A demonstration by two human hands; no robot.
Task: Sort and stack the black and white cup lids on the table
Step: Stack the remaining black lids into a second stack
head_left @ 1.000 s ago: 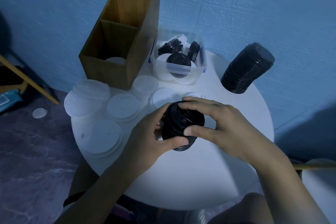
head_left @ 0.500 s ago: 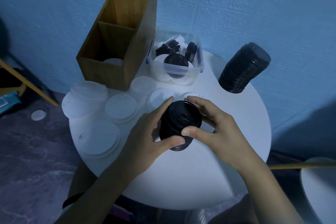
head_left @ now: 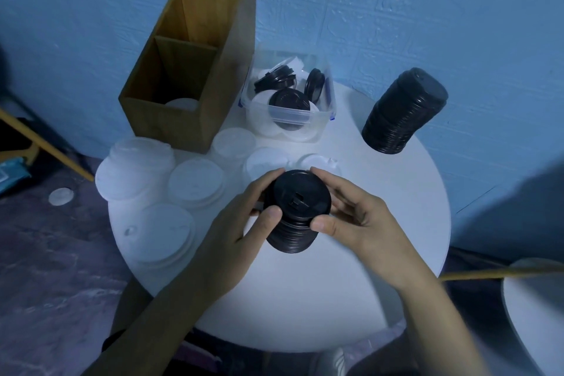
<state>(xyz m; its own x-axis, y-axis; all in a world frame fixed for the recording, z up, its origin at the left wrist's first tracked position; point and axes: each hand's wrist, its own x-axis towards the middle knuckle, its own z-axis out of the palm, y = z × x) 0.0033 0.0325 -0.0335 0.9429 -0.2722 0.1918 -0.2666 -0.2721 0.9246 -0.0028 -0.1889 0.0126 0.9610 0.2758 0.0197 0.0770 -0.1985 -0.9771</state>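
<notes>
Two stacks share your round white table [head_left: 305, 299]: a tall column of black plastic lids [head_left: 404, 110] at the far right edge; a short black lid stack [head_left: 297, 201] mid-table, near upright; your left hand [head_left: 241, 232] and right hand [head_left: 363, 223] clasp its sides, the right nearer the column.

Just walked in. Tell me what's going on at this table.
A person is sorting cup lids. The left hand and right hand together grip a short stack of black lids at the middle of the round table. A taller black stack stands at the far right, white lids lie in piles on the left, and a clear tub at the back holds mixed black and white lids.
</notes>
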